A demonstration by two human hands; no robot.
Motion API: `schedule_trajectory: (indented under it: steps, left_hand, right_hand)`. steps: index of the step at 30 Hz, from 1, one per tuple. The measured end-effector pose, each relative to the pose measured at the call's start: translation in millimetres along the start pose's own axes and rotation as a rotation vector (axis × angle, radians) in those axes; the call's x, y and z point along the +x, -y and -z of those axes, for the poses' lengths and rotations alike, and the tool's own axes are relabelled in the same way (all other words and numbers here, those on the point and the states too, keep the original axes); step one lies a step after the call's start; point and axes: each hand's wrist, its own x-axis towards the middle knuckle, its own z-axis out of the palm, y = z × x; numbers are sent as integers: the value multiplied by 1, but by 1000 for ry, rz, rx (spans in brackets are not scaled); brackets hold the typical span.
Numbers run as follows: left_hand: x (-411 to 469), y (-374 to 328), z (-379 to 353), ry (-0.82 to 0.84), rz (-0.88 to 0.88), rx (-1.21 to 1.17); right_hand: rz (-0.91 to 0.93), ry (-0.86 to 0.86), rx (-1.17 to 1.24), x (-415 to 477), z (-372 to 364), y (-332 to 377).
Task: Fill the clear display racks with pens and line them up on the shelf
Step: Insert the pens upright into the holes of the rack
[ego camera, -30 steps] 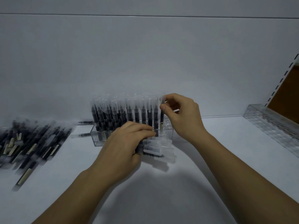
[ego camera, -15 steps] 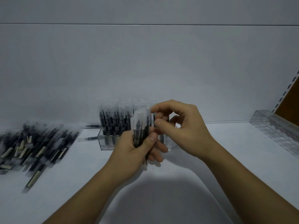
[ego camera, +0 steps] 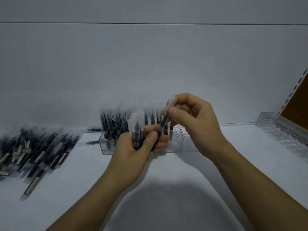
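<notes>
Where the pens are: a bundle (ego camera: 137, 130) stands upright in the left hand (ego camera: 133, 155); a single pen (ego camera: 165, 120) is in the right hand (ego camera: 198, 124); rows of standing pens (ego camera: 115, 124) fill the left part of the clear rack (ego camera: 186, 144); a loose pile (ego camera: 33, 150) lies at the left end of the shelf (ego camera: 233, 164).
Left fingers (ego camera: 152, 139): curled round the bundle, with the thumb across its front.
Right fingers (ego camera: 175, 112): pinching the single pen near its cap end. The pen is tilted, and its lower end reaches the left hand; I cannot tell whether it is free of the bundle.
Handling: the pens look light, stiff and smooth, so probably slippery in a bunch. Each is best taken singly by the upper barrel, leaving the lower end free to steer into a hole. The rack looks light and may slide if pushed.
Counts:
- Racks: two, counting the second rack (ego camera: 283, 130) at the right, which shows no pens.
- Right hand: one pen.
- Stray pens (ego camera: 93, 130): two, lying flat just left of the rack.
- Bundle, rows and pile: too blurred to count.
</notes>
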Motion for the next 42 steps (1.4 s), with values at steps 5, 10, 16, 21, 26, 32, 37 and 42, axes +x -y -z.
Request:
schedule_trajectory:
  steps: [5, 10, 16, 21, 26, 32, 37, 42]
  left_hand:
    - [0, 15, 13, 23, -128, 362]
    - [1, 17, 11, 154, -277, 686]
    - [3, 19, 13, 254, -225, 933]
    - [1, 17, 14, 318, -213, 997]
    - [2, 14, 14, 331, -199, 1023]
    - [3, 15, 13, 331, -194, 1031]
    - [2, 14, 13, 327, -188, 1020]
    - [3, 13, 12, 335, -180, 1029]
  right_hand:
    - [21, -182, 57, 8, 13, 5]
    - [101, -303, -133, 10, 22, 6]
    - [188, -290, -274, 9, 26, 6]
    - [199, -271, -341, 8, 27, 3]
    - [203, -245, -390, 9, 27, -1]
    - [233, -227, -442, 10, 28, -4]
    - [229, -184, -468, 10, 30, -7]
    - [213, -121, -574, 7, 27, -12]
